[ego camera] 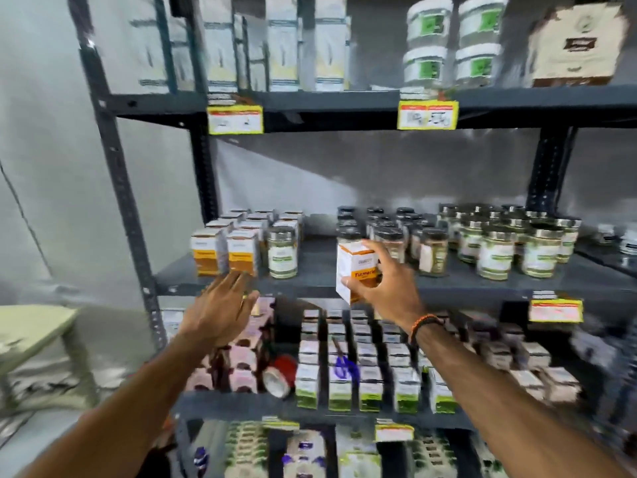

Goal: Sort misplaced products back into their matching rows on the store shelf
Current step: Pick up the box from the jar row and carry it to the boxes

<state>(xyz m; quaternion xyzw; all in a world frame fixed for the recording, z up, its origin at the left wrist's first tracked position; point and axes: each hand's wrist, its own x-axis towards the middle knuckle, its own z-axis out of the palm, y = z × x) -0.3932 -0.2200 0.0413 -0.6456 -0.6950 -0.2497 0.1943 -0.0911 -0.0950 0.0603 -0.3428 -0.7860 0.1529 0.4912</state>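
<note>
Right hand [386, 281] round boxy cardboard carton [355, 270]

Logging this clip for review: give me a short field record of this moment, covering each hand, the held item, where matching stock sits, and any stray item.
right hand: grips a white and orange Turmeric box in front of the jar rows
left hand: open, empty, reaching toward the shelf edge
matching stock: white and orange boxes at the left of the middle shelf
stray item: green-label jar standing beside those boxes
image quality: blurred; small labels unreadable
</note>
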